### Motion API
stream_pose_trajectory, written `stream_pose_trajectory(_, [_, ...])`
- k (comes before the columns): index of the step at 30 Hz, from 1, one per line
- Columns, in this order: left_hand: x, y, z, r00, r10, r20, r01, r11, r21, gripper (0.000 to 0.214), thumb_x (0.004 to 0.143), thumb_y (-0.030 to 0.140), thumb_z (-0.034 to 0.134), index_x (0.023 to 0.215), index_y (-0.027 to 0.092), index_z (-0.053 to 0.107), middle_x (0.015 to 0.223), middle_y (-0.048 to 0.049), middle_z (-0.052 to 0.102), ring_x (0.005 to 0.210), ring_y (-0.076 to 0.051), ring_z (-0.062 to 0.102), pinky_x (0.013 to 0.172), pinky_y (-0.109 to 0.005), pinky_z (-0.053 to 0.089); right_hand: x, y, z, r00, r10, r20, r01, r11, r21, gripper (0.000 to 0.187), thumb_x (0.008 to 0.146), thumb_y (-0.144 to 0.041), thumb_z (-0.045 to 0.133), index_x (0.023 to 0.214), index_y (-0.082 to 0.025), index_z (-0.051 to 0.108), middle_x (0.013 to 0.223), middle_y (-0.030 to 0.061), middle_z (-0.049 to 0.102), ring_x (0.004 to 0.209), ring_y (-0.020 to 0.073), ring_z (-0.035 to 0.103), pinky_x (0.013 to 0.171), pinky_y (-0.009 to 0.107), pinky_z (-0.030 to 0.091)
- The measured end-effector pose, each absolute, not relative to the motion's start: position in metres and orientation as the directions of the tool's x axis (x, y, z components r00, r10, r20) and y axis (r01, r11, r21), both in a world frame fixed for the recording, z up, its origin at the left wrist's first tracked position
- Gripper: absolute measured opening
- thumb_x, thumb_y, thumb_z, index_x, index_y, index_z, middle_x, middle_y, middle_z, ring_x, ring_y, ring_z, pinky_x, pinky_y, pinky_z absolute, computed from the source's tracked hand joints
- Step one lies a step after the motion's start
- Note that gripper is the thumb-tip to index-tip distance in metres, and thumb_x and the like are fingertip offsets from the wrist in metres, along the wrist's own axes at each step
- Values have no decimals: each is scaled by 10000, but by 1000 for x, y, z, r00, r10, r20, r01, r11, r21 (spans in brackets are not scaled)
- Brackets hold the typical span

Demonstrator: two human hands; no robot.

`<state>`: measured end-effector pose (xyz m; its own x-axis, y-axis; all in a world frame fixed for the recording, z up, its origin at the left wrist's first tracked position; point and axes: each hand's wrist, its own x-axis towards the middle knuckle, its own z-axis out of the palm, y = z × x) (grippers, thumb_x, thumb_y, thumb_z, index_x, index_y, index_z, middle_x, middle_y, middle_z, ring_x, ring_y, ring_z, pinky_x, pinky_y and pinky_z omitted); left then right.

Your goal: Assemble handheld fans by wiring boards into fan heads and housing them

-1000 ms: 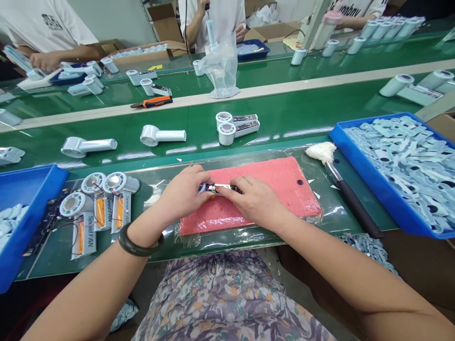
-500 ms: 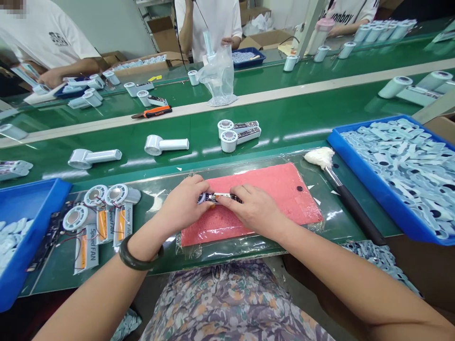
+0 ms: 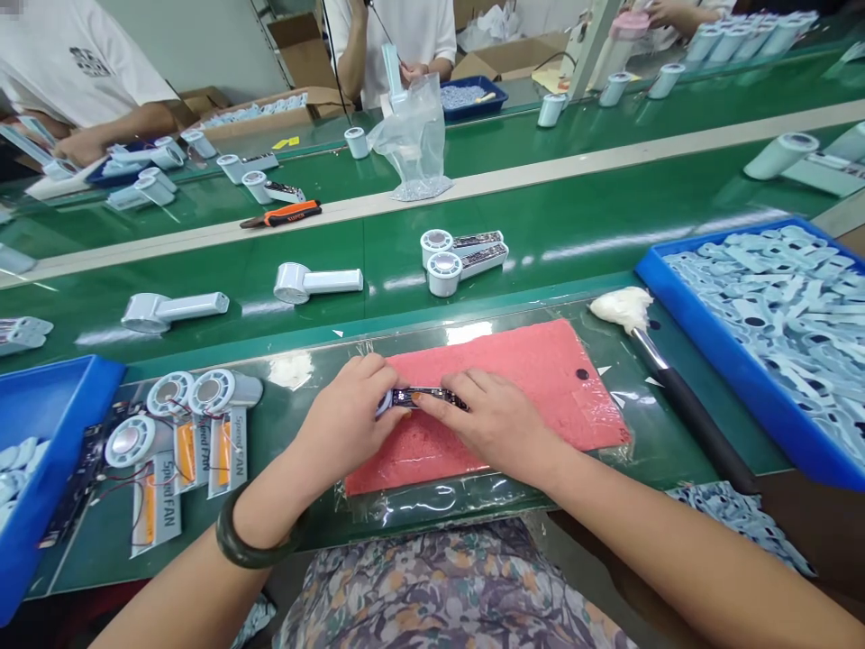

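On a red pad [image 3: 533, 361] in front of me lies a handheld fan [image 3: 427, 397] with its dark circuit board facing up. My left hand [image 3: 351, 410] is wrapped round the fan's head end, hiding most of it. Fingers of my right hand [image 3: 490, 415] grip the handle end, with the thumb pressing on the board. To the left, several open fans [image 3: 214, 393] rest together, their orange batteries and red wires showing. A hammer [image 3: 696, 415] with a black grip and a white-wrapped head lies right of the pad.
Blue trays stand at the right [image 3: 733, 361] and left [image 3: 95, 388], holding pale blue plastic parts. Beyond the pad, fans [image 3: 444, 273] lie on the green conveyor [image 3: 574, 234]. Orange-handled pliers [image 3: 292, 214] and a plastic bag [image 3: 412, 144] sit on the divider. Co-workers [image 3: 405, 45] sit opposite.
The view has shifted slightly, so the bench appears lower. Both hands stay on the fan on the pad, and its circuit board looks darker and more exposed.
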<state>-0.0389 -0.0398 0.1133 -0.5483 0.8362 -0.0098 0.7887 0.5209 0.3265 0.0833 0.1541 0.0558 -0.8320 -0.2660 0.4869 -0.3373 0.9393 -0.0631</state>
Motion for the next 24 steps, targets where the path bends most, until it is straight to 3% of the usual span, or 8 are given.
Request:
stream_pose_trajectory(5, [-38,-39,118,-547,836,-40,788,531,313,103,893,219,634,994,222,651,1024,-61,646,955,-242,598,830,-396,529,81,154,57,-887,-171,429,-278,940,-199,377,1022,-249,528,1381,-138,560,958,92,698,832,218,586,714,347,468])
stream_pose_trajectory(7, [-38,-39,119,-548,835,-47,789,535,302,110,891,210,642,999,222,655,1020,-59,649,954,-247,604,830,-401,538,81,153,60,-913,-135,384,-244,937,-251,392,994,-283,587,1356,-134,574,997,101,705,873,232,607,748,367,490])
stream_pose_trajectory(11, [-38,-39,119,-558,829,-33,785,540,305,211,878,206,679,1088,209,661,1063,-71,671,997,-268,622,875,-431,559,82,156,70,-955,-62,291,-159,933,-322,302,919,-283,694,1188,-152,653,1063,111,696,935,264,614,790,404,504])
stream_pose_trajectory(15, [-38,-42,114,-530,848,21,812,500,302,401,848,172,703,1238,210,619,1167,-88,681,1061,-289,639,948,-470,566,80,157,79,-975,-57,213,-126,938,-323,141,897,-255,709,1005,-172,674,972,93,672,893,261,604,764,394,499])
stream_pose_trajectory(19, [-35,-54,111,-470,847,248,872,403,278,558,877,215,676,1402,271,495,1394,-116,582,1270,-325,581,1054,-511,543,78,156,81,-974,-76,213,-150,922,-356,52,903,-189,664,945,-160,658,908,77,654,849,236,609,720,360,501])
stream_pose_trajectory(22, [-28,-71,107,-525,695,490,851,448,275,724,923,241,626,1554,371,295,1568,-102,410,1455,-346,427,1171,-584,450,74,168,82,-960,-37,277,-149,907,-395,103,895,-142,636,995,-156,654,932,74,662,854,225,625,705,343,507])
stream_pose_trajectory(24, [-22,-85,99,-579,586,567,808,504,304,781,928,223,609,1578,442,236,1585,-69,395,1467,-343,420,1181,-604,445,68,184,89,-944,9,331,-137,899,-415,153,900,-131,613,1044,-163,653,965,71,669,876,217,639,727,340,516])
